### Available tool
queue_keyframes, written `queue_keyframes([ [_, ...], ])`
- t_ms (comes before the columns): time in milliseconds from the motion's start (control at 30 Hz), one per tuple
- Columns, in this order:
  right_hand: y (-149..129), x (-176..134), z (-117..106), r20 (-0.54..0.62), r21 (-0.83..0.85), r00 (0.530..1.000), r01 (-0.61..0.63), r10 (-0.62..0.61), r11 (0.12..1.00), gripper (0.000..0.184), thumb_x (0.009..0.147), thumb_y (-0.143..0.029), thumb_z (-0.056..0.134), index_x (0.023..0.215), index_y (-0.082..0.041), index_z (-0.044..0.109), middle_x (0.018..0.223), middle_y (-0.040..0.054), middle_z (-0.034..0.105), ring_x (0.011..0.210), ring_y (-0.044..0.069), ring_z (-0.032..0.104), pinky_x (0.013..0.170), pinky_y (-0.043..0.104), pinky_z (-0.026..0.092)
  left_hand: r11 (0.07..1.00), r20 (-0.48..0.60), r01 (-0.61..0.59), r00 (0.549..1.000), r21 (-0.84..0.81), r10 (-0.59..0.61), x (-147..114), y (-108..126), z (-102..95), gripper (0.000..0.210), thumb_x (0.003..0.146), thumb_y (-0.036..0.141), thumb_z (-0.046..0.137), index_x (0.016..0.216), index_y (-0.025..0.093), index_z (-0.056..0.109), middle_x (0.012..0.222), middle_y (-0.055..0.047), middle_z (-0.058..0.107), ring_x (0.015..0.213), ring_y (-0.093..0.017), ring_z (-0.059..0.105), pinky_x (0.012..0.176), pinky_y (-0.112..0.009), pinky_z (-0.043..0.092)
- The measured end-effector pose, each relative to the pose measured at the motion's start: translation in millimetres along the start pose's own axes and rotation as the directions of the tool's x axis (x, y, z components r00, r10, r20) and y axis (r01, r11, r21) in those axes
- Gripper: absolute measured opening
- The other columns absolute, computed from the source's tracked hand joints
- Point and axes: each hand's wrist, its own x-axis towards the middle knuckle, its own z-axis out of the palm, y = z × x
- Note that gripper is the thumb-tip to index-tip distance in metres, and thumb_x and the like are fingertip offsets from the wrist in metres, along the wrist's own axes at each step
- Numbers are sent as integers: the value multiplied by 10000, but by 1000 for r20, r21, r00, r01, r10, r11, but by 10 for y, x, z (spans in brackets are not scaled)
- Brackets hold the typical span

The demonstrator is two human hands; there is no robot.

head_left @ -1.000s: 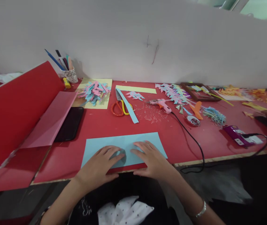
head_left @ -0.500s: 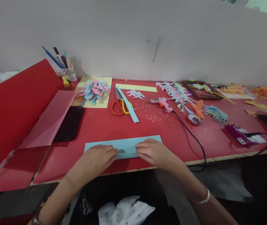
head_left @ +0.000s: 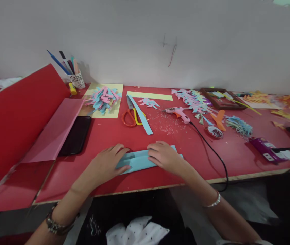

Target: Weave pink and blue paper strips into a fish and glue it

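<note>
A sheet of light blue paper [head_left: 142, 161] lies near the table's front edge, folded lengthwise so that a narrower layer shows along its middle. My left hand [head_left: 107, 161] grips its left end, thumb on the near side and fingers curled over the far side. On its right part rests my right hand [head_left: 166, 158], with bent fingers holding the fold down. Beyond the hands, a narrow blue paper strip [head_left: 141, 115] lies across scissors [head_left: 132, 117] with red and yellow handles.
A pink glue gun [head_left: 179, 112] with a black cord lies to the right, near a purple power strip [head_left: 267, 149]. Cut paper pieces [head_left: 103, 98] are heaped on yellow paper. At left are a black phone [head_left: 75, 135] and pink paper [head_left: 54, 132]. Another person's hand shows at far right.
The blue paper now looks narrower and folded over. My left hand has shifted slightly right with its thumb spread from the fingers, and my right hand has moved slightly away from me.
</note>
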Motion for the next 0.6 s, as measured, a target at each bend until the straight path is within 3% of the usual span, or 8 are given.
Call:
queue_keyframes([
  [100,-24,-11,-48,-25,58,1000,-9,10,998,199,832,-307,515,948,-163,591,981,77,610,916,201,546,887,383,332,999,64,34,997,-14,-33,17,48,-37,243,820,323,511,1016,185,544,890,-36,612,776,-165,611,625,-244,455],
  [233,-132,42,-37,-90,148,995,-39,52,988,468,791,-429,548,1156,-144,479,1084,109,596,1009,232,518,964,432,211,998,86,33,996,-56,-28,54,101,-69,162,847,292,478,812,172,580,744,-13,623,678,-156,603,557,-235,406],
  [300,-177,93,-22,-56,177,997,-43,53,983,390,814,-390,534,1123,-154,498,1064,102,612,988,225,533,930,409,223,997,71,43,997,-71,-38,74,112,-71,186,853,283,466,752,171,575,696,-5,617,644,-151,590,545,-234,382],
  [400,-181,161,-18,39,209,998,-58,51,976,175,855,-308,495,920,-165,571,911,64,651,875,199,568,822,353,259,993,54,58,997,-102,-52,75,80,-53,200,843,304,472,723,176,568,666,-1,609,618,-146,571,535,-231,354],
  [600,-40,146,-53,81,244,992,-116,99,963,141,867,-253,482,814,-156,570,845,42,652,795,168,561,742,312,230,925,115,152,986,-348,-119,-86,-135,-45,201,780,375,500,742,183,548,702,1,605,623,-138,550,549,-222,358],
])
